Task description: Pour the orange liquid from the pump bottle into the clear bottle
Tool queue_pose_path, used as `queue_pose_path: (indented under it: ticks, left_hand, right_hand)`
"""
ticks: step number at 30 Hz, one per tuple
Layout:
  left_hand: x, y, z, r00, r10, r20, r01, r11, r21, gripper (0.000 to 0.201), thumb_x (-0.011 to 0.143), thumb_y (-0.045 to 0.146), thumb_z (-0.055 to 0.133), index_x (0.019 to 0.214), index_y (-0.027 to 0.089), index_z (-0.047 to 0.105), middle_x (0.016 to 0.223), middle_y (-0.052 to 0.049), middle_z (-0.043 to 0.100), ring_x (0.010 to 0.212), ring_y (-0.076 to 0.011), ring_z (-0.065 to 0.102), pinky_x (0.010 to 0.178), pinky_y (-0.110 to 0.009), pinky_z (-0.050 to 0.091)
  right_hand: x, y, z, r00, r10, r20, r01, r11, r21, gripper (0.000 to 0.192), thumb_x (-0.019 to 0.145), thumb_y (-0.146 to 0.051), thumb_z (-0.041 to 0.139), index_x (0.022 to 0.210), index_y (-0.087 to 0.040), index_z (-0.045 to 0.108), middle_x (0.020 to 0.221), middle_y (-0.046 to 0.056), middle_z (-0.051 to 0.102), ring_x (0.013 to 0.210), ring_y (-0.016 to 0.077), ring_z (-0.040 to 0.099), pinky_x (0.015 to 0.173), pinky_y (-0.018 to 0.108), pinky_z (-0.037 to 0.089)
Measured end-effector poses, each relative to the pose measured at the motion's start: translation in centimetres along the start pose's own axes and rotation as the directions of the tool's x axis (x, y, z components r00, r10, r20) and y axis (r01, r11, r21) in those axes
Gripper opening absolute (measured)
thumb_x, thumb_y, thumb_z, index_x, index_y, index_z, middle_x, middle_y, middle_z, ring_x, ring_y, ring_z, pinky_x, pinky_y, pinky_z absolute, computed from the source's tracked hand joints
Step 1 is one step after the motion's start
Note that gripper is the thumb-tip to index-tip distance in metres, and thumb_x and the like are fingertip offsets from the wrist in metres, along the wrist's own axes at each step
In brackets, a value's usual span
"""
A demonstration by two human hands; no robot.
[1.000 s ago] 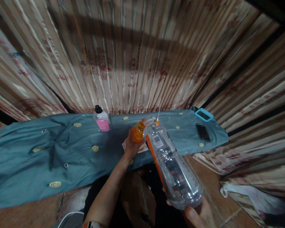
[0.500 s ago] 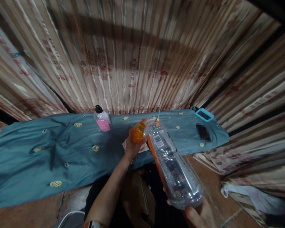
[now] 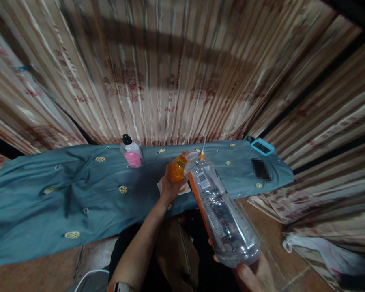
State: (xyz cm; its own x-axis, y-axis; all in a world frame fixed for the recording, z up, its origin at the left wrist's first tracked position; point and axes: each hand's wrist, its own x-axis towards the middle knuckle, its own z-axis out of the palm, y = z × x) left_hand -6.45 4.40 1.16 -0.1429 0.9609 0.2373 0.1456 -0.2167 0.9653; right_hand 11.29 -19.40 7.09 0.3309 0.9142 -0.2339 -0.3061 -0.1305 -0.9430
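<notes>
My right hand [image 3: 251, 275] is closed round the base of a large clear plastic bottle [image 3: 220, 211] with an orange-edged label. The bottle is tilted, its neck pointing away from me and to the left. Its mouth is close to the top of a small orange translucent bottle [image 3: 178, 168]; whether the two touch I cannot tell. My left hand [image 3: 170, 188] wraps round that orange bottle. Under my left hand lies a white tissue [image 3: 185, 190], partly hidden. Just behind the clear bottle's neck an orange cap with a thin white tube [image 3: 203, 152] stands up.
A clear bottle with a pink label and black cap [image 3: 132, 156] stands left on the teal patterned cloth [image 3: 91, 182]. Toward the right end are a blue-framed digital timer [image 3: 262, 147] and a blurred-out dark object [image 3: 260, 169]. Striped curtains [image 3: 170, 73] hang behind and to the right.
Almost nothing differs. Both hands keep their holds and the clear bottle stays tilted beside the orange one; the view has shifted very slightly.
</notes>
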Motion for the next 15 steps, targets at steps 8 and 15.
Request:
queue_pose_path:
  ticks: [8, 15]
  left_hand:
    - [-0.02, 0.26, -0.07, 0.999, -0.026, 0.032, 0.027, 0.999, -0.037, 0.056, 0.068, 0.022, 0.076, 0.12, 0.024, 0.053, 0.101, -0.001, 0.071, 0.085, -0.0187, 0.069, 0.079, -0.031, 0.056]
    - [-0.03, 0.29, -0.04, 0.998, -0.035, 0.043, 0.038, 0.998, -0.055, 0.056, 0.068, 0.027, 0.075, 0.119, 0.025, 0.052, 0.1, 0.0, 0.07, 0.085, -0.0192, 0.069, 0.079, -0.032, 0.055]
  right_hand:
    - [0.03, 0.31, 0.13, 0.999, 0.005, -0.04, -0.006, 1.0, -0.009, 0.067, 0.06, -0.054, 0.089, 0.114, -0.02, 0.07, 0.106, 0.018, 0.08, 0.1, 0.0386, 0.075, 0.079, 0.049, 0.062]
    - [0.02, -0.37, 0.45, 0.999, 0.023, 0.034, -0.023, 1.0, -0.012, 0.062, 0.062, -0.053, 0.088, 0.112, -0.023, 0.069, 0.105, 0.015, 0.08, 0.094, 0.0338, 0.078, 0.083, 0.043, 0.061]
